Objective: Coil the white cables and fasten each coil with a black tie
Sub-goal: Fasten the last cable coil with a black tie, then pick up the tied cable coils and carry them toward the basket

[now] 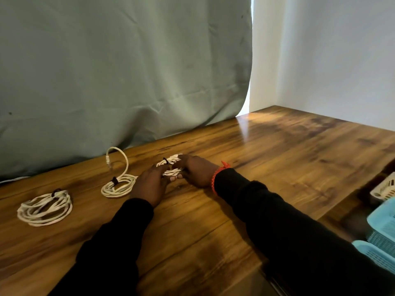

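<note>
- Holding a white coil (171,167) between them, both hands sit mid-table (277,150)
- Left hand (150,184) has its grip closed on the coil's near side
- Right hand (196,170) has its grip closed on the far side
- Black tie (165,160) wraps this coil
- Two tied coils lie left: one (118,185) near, one (46,208) farther
- Blue basket (382,236) at right edge

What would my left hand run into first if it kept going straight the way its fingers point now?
The left hand points up and right, straight into the cable coil held between both hands; its fingers already touch it. Beyond lie bare table and the green curtain.
</note>
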